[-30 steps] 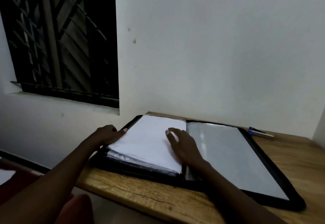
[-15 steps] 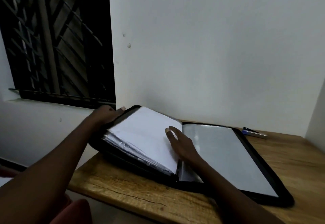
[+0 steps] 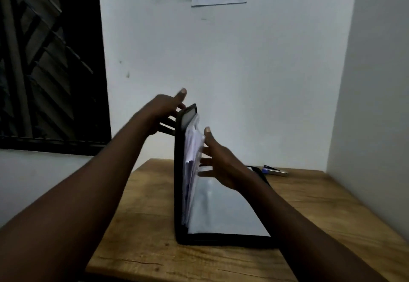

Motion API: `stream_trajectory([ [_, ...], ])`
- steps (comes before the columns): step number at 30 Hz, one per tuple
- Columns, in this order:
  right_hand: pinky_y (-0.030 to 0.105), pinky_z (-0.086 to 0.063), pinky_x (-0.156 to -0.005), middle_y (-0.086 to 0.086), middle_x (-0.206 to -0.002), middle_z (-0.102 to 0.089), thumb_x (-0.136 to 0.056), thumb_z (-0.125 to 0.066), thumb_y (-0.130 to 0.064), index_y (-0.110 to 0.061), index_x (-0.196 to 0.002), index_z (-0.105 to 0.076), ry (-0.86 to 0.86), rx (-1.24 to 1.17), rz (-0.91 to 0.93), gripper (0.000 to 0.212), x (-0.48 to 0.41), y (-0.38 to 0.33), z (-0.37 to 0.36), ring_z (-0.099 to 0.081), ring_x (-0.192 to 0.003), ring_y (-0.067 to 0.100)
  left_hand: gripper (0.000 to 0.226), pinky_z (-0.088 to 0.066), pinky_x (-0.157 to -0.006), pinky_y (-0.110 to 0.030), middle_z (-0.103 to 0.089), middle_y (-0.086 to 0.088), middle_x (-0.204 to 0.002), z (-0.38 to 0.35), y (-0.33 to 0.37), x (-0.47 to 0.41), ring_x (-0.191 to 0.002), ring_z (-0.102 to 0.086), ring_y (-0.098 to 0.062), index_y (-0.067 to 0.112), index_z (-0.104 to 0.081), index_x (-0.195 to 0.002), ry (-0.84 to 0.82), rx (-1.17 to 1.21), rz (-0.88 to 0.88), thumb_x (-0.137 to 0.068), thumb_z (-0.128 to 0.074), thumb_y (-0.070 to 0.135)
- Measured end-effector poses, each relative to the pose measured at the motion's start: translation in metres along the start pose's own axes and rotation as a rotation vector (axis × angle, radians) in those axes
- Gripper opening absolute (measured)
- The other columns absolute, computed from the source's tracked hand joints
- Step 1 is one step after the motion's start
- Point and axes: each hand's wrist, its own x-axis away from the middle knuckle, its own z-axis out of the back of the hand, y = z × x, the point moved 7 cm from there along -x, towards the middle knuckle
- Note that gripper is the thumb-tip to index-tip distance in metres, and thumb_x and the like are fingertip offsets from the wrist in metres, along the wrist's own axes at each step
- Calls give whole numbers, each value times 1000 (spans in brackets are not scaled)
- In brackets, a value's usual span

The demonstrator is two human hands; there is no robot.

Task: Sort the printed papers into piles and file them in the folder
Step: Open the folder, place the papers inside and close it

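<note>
Since 1s ago folder cover's swung upright w/ papers; left hand flat behind, right hand spread in front; we'd tip it rightward.

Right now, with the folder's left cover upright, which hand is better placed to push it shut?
Probably left. The left hand presses the outer face of the raised cover; the right hand lies inside against the papers and would be trapped.
</note>
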Motion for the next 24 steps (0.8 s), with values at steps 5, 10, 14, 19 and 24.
stream_trajectory([
  [5,44,-54,-87,12,-118,-68,-89,-27,-75,-13,-130,-57,95,-184,-43,80,28,-21,80,-66,-107,29,52,-60,-72,-39,-71,-15,-105,-91,6,7,-81,-74,-28,10,-64,-115,-271,-57,-95,-94,-51,56],
  [10,40,-55,-82,16,-119,-66,-89,-42,-69,0,-123,-59,167,-145,-177,79,61,1,150,-66,-106,28,49,-57,-84,-42,-65,-7,-117,-167,2,18,-97,-71,-24,17,-60,-124,-541,-258,-119,-94,-52,54],
  [14,31,-55,-75,9,-100,-70,-97,-55,-31,-6,-111,-66,202,-156,-249,30,81,39,167,-66,-83,19,38,-53,-82,-27,-66,0,-114,-218,-19,26,-99,-64,-14,20,-64,-120,-592,-485,-261,-94,-58,47],
  [19,46,-50,-100,21,-111,-69,-92,-61,-8,8,-110,-65,330,49,-296,24,86,87,192,-66,-93,30,36,-48,-99,-35,-68,1,-118,-242,-49,22,-110,-63,-13,24,-69,-116,-622,-648,-367,-90,-64,48],
  [24,36,-54,-85,13,-105,-71,-94,-60,-34,-6,-109,-68,386,578,-302,33,75,103,208,-68,-95,27,34,-42,-91,-22,-66,0,-122,-247,-68,16,-115,-58,-14,25,-68,-119,-622,-721,-428,-92,-63,44],
])
